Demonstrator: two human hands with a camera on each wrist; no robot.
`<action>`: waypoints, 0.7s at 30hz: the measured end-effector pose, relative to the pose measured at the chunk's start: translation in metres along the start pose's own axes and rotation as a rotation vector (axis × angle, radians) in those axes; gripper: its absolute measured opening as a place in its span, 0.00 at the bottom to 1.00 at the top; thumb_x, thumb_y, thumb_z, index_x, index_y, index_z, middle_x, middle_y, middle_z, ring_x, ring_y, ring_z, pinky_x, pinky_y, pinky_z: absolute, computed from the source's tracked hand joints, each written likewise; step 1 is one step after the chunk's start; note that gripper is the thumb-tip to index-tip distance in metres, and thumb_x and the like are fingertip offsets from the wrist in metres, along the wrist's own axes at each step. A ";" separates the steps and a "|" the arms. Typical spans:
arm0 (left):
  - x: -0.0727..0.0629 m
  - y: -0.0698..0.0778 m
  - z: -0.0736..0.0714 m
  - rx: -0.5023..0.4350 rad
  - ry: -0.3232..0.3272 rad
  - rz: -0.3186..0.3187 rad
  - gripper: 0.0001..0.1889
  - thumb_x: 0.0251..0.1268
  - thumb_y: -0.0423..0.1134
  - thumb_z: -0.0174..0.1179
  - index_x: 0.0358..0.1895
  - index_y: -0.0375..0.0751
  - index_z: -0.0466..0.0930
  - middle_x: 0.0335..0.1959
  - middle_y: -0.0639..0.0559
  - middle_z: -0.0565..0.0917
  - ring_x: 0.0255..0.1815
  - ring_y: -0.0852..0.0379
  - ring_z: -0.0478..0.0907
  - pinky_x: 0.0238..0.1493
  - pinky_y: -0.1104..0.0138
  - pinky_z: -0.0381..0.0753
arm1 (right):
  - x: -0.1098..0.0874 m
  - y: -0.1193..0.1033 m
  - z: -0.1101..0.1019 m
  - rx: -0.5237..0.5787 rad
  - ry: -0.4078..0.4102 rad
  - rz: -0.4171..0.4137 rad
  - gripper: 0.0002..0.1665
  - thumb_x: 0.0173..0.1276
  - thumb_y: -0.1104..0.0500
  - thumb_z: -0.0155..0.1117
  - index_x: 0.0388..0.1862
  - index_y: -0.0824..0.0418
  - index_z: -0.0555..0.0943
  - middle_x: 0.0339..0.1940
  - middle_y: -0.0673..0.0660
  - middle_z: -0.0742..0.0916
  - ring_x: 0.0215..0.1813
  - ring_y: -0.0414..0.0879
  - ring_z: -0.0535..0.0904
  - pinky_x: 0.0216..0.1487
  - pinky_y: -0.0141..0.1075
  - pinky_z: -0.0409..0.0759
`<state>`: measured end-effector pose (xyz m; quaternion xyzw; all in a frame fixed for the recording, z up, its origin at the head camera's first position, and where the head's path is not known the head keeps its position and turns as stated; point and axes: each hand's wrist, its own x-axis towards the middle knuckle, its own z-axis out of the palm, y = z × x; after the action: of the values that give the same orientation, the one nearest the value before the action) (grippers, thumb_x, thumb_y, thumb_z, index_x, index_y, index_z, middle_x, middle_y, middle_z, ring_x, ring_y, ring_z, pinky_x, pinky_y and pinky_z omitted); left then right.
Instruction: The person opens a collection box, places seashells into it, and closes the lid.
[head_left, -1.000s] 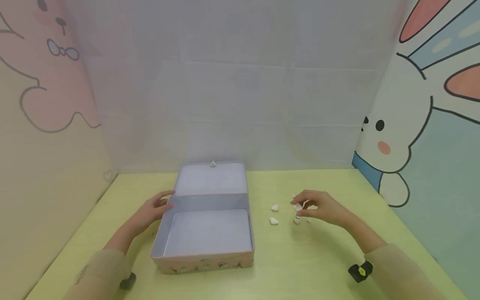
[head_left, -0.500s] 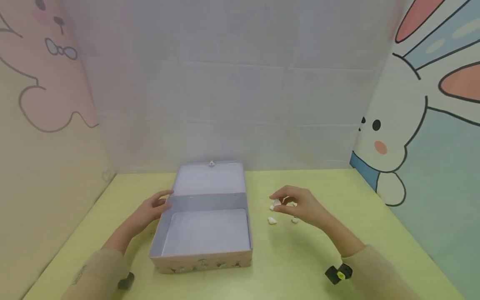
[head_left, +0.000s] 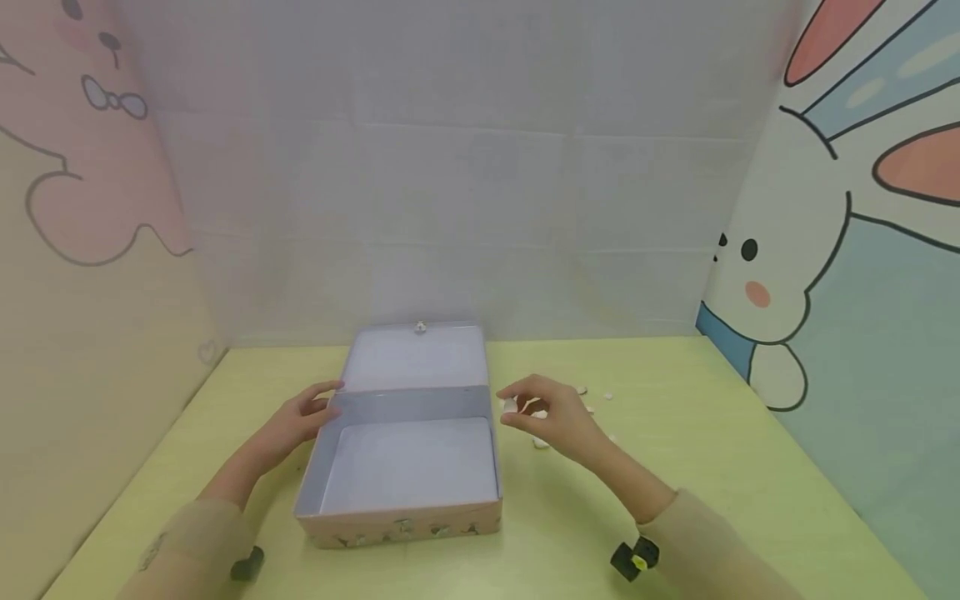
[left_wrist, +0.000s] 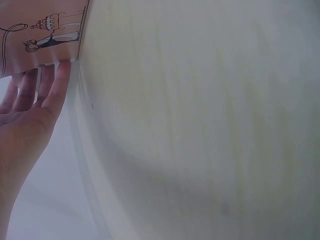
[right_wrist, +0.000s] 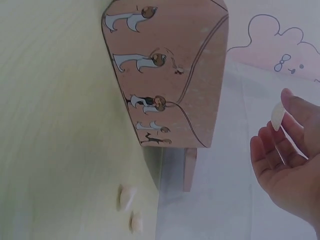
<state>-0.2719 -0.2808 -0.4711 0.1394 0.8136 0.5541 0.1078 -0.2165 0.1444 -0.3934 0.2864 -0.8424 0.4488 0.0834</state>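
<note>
A rectangular tin box [head_left: 401, 527] stands on the table with its lid [head_left: 416, 357] swung back; its pale inside shows a bare floor. My left hand [head_left: 294, 419] rests against the box's left side near the hinge, fingers extended. In the left wrist view those fingers [left_wrist: 61, 82] touch the pink printed wall. Just beyond the right rim, my right hand [head_left: 557, 417] pinches a small white seashell [right_wrist: 277, 116] between thumb and fingers, raised above the table. Behind and below that hand lie several more white shells [head_left: 541, 443], partly hidden by it.
Farther back on the yellow table [head_left: 660, 467] lies another small shell [head_left: 608, 397]. A white cloth wall [head_left: 480, 192] closes off the back, close behind the lid. Printed cartoon panels [head_left: 885, 333] flank both sides.
My right hand has carried the pinched shell leftward, from among the other shells to the right rim of the box. My left hand has stayed at the box's left side.
</note>
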 end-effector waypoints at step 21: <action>0.002 -0.001 -0.001 -0.016 -0.010 0.004 0.33 0.69 0.46 0.54 0.73 0.43 0.52 0.67 0.28 0.62 0.62 0.37 0.68 0.59 0.49 0.73 | 0.019 0.016 0.060 -0.177 -0.042 -0.039 0.16 0.55 0.56 0.73 0.44 0.56 0.85 0.41 0.49 0.86 0.45 0.48 0.78 0.42 0.42 0.79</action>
<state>-0.2745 -0.2816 -0.4718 0.1429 0.8083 0.5602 0.1116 -0.2343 0.0956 -0.4320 0.3036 -0.8746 0.3647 0.0993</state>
